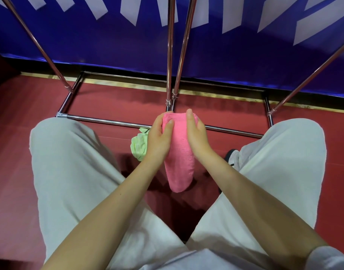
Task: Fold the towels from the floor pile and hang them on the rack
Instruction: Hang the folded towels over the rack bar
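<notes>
while pinching a folded pink terry towel (179,151) between left hand (159,142) and right hand (196,137), fingers curled on it, held above the chrome tube rack (108,120), likely ready for draping; crumpled green towel (139,148) below.

A red floor (21,117) runs back to a blue wall banner (108,41) — white slanted shapes across it.

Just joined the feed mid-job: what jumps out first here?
The pink towel at centre, hanging folded, gripped near its top by the left hand and right hand. Just left of it, a crumpled green towel lies on the red floor, before the chrome rack.
</notes>
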A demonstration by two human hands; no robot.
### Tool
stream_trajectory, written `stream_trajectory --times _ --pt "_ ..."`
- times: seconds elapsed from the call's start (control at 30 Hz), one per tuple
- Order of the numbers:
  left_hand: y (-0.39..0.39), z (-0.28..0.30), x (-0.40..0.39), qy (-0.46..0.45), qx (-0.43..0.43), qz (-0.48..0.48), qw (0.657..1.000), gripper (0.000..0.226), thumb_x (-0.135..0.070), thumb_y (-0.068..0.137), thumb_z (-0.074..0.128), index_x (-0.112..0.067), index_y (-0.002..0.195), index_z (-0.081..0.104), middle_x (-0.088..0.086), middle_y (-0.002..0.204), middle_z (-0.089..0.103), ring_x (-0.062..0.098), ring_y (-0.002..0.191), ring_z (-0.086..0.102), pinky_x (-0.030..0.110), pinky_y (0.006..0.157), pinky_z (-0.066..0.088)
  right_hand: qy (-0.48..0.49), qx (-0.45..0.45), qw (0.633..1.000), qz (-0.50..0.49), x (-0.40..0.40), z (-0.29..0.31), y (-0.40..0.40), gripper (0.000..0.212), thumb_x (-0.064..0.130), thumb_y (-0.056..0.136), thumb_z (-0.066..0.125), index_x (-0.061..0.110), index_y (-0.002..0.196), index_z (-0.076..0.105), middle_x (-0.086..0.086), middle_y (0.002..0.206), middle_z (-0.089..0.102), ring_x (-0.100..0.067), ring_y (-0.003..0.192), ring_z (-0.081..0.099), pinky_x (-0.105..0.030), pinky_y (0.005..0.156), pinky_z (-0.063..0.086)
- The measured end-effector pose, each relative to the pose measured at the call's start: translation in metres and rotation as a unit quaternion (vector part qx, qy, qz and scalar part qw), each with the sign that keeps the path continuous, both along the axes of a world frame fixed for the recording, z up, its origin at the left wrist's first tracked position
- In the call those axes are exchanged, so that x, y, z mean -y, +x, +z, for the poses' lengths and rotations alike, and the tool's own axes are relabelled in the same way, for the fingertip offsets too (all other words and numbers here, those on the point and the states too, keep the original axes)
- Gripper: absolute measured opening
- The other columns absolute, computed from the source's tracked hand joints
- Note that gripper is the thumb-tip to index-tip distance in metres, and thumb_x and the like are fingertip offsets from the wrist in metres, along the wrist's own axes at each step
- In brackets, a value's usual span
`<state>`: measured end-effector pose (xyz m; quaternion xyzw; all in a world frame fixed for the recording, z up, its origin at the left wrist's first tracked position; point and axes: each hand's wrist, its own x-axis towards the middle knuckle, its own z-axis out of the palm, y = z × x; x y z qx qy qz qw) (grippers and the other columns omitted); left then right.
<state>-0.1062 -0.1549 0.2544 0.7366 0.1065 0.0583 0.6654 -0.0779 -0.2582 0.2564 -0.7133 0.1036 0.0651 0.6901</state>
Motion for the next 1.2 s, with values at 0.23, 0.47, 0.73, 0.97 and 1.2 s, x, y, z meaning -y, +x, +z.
stream_trajectory --times 0.23,0.47,0.73,0.97,1.2 --pt "0.006 0.004 -0.017 -0.057 -0.028 0.071 0.995 0.024 -0.028 0.098 0.047 -0.021 0.115 0.063 -0.011 0.105 0.065 0.006 0.099 0.059 0.029 0.094 0.045 0.078 -0.026 0.992 0.093 0.001 -0.011 -0.001 0.014 0.025 0.097 0.05 0.023 0.106 0.061 0.012 0.1 0.064 0.001 0.092 0.059 -0.016 0.084 0.047" --pt "0.013 0.014 -0.042 -0.121 -0.011 0.09 0.989 0.02 -0.017 0.1 0.046 -0.015 0.108 0.064 -0.009 0.094 0.064 0.001 0.084 0.057 0.019 0.078 0.046 -0.014 -0.041 0.979 0.2 -0.003 -0.035 -0.004 0.013 0.01 0.087 0.066 0.016 0.099 0.063 0.007 0.091 0.068 0.007 0.073 0.063 -0.01 0.068 0.047" --pt "0.015 0.008 -0.049 -0.182 -0.005 0.073 0.98 0.017 -0.018 0.099 0.05 -0.017 0.107 0.065 0.0 0.102 0.065 0.011 0.095 0.058 0.03 0.085 0.046 -0.129 -0.098 0.958 0.234 -0.015 -0.073 -0.006 0.016 0.013 0.092 0.059 0.008 0.106 0.064 -0.007 0.105 0.067 -0.016 0.094 0.062 -0.032 0.092 0.049" --pt "0.024 0.005 -0.075 -0.178 -0.013 0.188 0.966 0.014 -0.022 0.096 0.053 -0.02 0.103 0.065 -0.003 0.102 0.065 0.011 0.095 0.058 0.035 0.091 0.048 -0.036 -0.136 0.979 0.145 -0.03 -0.071 -0.007 0.017 0.01 0.097 0.05 0.013 0.111 0.059 -0.006 0.105 0.062 -0.017 0.097 0.057 -0.032 0.09 0.046" --pt "0.035 -0.02 -0.116 -0.185 -0.056 0.275 0.942 0.015 -0.023 0.096 0.051 -0.023 0.088 0.063 -0.007 0.087 0.059 0.011 0.085 0.054 0.034 0.081 0.046 -0.087 -0.044 0.985 0.139 -0.03 -0.055 -0.001 0.017 0.023 0.092 0.062 0.009 0.082 0.063 0.006 0.073 0.053 -0.003 0.066 0.047 -0.008 0.058 0.036"
